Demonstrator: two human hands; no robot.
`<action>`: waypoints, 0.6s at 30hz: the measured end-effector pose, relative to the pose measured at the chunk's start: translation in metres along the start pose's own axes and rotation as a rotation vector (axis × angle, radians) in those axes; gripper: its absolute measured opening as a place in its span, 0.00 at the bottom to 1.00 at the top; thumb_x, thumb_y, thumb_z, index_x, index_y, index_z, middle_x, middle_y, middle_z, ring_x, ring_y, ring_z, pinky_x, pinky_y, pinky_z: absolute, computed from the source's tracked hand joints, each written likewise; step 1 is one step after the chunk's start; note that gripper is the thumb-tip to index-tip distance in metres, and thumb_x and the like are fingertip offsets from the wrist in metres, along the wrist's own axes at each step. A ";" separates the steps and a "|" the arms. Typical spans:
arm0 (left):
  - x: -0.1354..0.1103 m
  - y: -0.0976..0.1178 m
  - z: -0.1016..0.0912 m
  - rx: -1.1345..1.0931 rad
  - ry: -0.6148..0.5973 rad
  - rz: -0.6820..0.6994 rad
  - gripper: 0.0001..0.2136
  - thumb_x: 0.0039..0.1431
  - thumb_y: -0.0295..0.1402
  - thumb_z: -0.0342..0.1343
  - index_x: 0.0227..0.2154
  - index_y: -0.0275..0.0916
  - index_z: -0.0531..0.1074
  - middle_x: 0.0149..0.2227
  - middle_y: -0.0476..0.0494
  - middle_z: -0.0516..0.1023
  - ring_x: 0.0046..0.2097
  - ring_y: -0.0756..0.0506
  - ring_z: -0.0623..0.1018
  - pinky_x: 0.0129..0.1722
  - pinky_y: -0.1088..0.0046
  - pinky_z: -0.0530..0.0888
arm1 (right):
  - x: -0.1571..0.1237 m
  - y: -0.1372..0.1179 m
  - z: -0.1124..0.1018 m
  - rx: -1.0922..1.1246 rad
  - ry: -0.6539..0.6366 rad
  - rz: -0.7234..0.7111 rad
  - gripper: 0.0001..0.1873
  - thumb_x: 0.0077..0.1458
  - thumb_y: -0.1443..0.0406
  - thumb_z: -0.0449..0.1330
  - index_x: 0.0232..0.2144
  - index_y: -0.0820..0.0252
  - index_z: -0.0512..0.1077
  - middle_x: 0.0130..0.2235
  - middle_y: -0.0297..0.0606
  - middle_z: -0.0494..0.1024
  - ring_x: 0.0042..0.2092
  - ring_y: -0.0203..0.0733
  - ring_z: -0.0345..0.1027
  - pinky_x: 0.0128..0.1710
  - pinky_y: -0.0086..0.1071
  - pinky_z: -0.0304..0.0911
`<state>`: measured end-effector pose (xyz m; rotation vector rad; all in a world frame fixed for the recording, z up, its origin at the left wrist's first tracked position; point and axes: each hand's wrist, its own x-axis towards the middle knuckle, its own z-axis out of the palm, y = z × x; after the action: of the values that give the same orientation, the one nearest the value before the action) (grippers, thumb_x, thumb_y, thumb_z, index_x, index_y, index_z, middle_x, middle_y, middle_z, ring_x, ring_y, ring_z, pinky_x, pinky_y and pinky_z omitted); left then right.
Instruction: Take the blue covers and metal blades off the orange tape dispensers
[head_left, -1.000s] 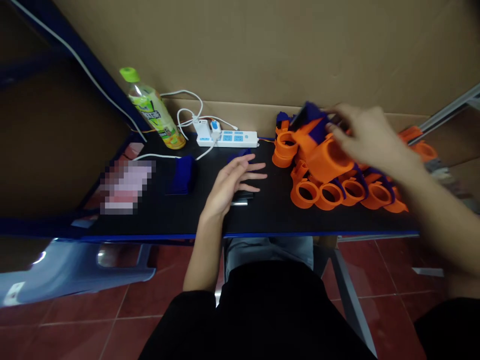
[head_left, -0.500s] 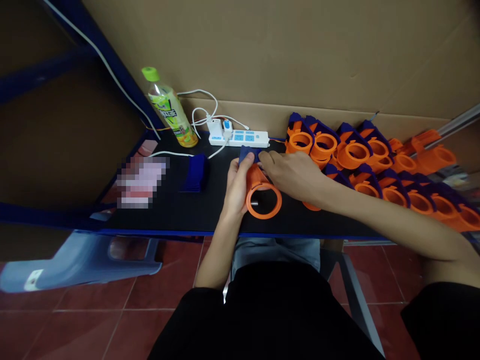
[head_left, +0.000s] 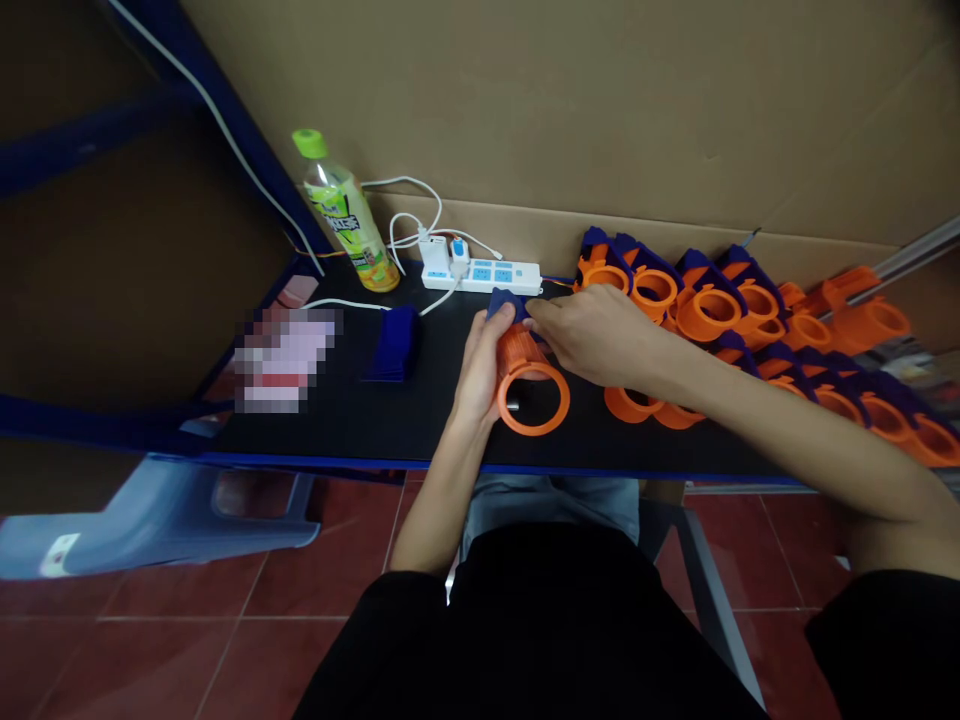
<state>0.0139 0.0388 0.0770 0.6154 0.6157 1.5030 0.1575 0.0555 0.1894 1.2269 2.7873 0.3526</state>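
My left hand (head_left: 480,365) is closed around an orange plastic ring holder (head_left: 534,400), its thumb pressing on a dark blue piece (head_left: 504,300) at the holder's upper end. The round opening of the holder faces toward me. My right hand (head_left: 589,330) is closed at the blue piece's right edge, thumb and fingers pinched together; whether it grips that edge or something smaller is hidden. To the left lies a stack of dark blue pieces (head_left: 394,345) on the black tabletop (head_left: 435,420).
Several finished-looking orange and blue ring holders (head_left: 709,310) stand in rows at the right. A white power strip (head_left: 484,277) with chargers and cables lies along the cardboard wall. Left of it stands a drink bottle (head_left: 349,225). A blue plastic stool (head_left: 172,510) is below the table.
Both hands and the held ring holder have shifted slightly right in the picture. My right hand has lifted a little and its fingers have moved along the blue piece's right edge.
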 end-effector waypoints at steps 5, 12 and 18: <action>-0.010 0.021 0.001 0.038 0.058 0.097 0.20 0.57 0.48 0.72 0.45 0.43 0.75 0.48 0.41 0.84 0.54 0.34 0.85 0.48 0.60 0.85 | 0.013 0.019 0.010 0.043 0.067 0.105 0.25 0.78 0.60 0.43 0.54 0.65 0.77 0.41 0.51 0.83 0.40 0.49 0.75 0.41 0.36 0.59; 0.002 0.035 -0.017 0.023 0.170 0.162 0.19 0.61 0.54 0.65 0.41 0.43 0.77 0.45 0.39 0.85 0.54 0.33 0.86 0.41 0.65 0.85 | 0.084 0.053 0.036 0.218 0.287 0.260 0.26 0.77 0.59 0.44 0.53 0.68 0.78 0.44 0.56 0.83 0.48 0.54 0.77 0.49 0.42 0.69; -0.012 0.041 -0.006 0.044 0.096 0.079 0.23 0.64 0.58 0.59 0.40 0.40 0.77 0.39 0.38 0.85 0.45 0.34 0.88 0.37 0.64 0.84 | 0.158 0.012 0.062 0.539 0.211 0.178 0.25 0.71 0.67 0.49 0.66 0.65 0.68 0.47 0.46 0.82 0.42 0.43 0.76 0.46 0.35 0.69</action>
<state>-0.0186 0.0265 0.1017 0.6100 0.7067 1.6036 0.0693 0.1910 0.1361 1.6290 3.0738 -0.3076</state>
